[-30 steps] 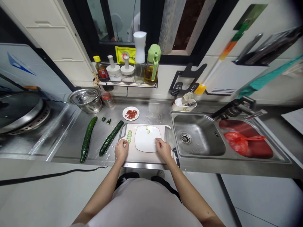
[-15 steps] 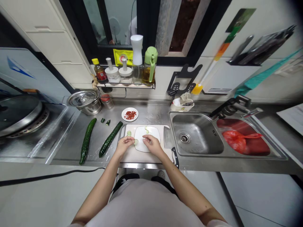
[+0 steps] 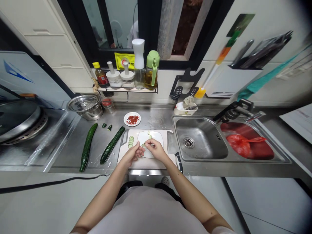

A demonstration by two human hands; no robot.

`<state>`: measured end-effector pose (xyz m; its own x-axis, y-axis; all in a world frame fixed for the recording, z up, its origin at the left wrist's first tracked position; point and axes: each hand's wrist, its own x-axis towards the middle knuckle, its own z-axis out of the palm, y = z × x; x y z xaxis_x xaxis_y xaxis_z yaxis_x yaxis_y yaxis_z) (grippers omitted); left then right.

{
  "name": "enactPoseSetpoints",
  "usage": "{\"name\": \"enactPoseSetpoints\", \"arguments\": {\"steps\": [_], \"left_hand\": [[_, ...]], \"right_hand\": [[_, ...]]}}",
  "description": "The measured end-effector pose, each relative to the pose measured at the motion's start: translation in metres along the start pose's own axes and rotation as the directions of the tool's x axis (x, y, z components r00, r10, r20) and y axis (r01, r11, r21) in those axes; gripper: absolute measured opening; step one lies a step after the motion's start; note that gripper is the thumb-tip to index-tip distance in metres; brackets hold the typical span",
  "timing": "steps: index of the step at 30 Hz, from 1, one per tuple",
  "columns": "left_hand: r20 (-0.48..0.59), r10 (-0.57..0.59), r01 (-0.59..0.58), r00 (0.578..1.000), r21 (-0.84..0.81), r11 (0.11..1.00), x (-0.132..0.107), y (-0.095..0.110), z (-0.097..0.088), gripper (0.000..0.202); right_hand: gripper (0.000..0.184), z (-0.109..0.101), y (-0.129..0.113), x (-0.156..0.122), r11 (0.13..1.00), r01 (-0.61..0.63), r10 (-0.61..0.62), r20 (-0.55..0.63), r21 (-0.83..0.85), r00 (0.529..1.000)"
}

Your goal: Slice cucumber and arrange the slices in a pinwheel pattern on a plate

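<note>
My right hand [image 3: 156, 149] pinches a thin cucumber slice [image 3: 143, 145] over the white square plate [image 3: 157, 136]. Just left of it, my left hand [image 3: 133, 153] is turned partly palm up with its fingers apart, over the plate's left edge. Whether anything lies in that palm is hidden. A curved line of cucumber slices [image 3: 149, 134] rests at the plate's far side. On the cutting board [image 3: 123, 155], left of the plate, several more slices overlap in a row. A knife [image 3: 179, 162] lies along the board's right side.
Two whole cucumbers [image 3: 88, 147] [image 3: 112, 145] lie left of the board, near small cut ends [image 3: 109, 127]. Behind the board stands a small plate of chopped red pieces [image 3: 125, 119]. The sink [image 3: 202, 156] is on the right, a lidded steel pot [image 3: 90, 112] at the back left.
The slice at my left fingertips has passed to my right fingers. My left hand has opened and turned palm up; my right hand has shifted slightly left. The view has shifted a little.
</note>
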<state>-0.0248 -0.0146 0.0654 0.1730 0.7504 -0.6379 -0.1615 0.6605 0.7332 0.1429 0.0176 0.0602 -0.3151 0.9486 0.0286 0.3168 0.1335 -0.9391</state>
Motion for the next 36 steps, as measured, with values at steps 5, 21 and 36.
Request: {"name": "enactPoseSetpoints", "arguments": {"steps": [5, 21, 36], "left_hand": [[0.106, -0.063, 0.085, 0.992, -0.228, 0.97, 0.001, 0.001, 0.005, 0.04], [-0.131, 0.296, -0.297, 0.946, 0.014, 0.955, 0.005, 0.01, 0.013, 0.036], [-0.207, 0.493, -0.483, 0.845, 0.1, 0.87, 0.018, -0.002, 0.014, 0.027]], "right_hand": [[0.02, -0.006, -0.005, -0.002, 0.991, 0.104, -0.103, 0.02, -0.088, 0.994], [0.015, -0.006, 0.004, 0.005, 0.971, -0.112, 0.095, 0.085, 0.212, 0.992], [0.012, 0.004, 0.004, 0.008, 0.849, -0.407, 0.37, 0.169, 0.338, 0.913]]}}
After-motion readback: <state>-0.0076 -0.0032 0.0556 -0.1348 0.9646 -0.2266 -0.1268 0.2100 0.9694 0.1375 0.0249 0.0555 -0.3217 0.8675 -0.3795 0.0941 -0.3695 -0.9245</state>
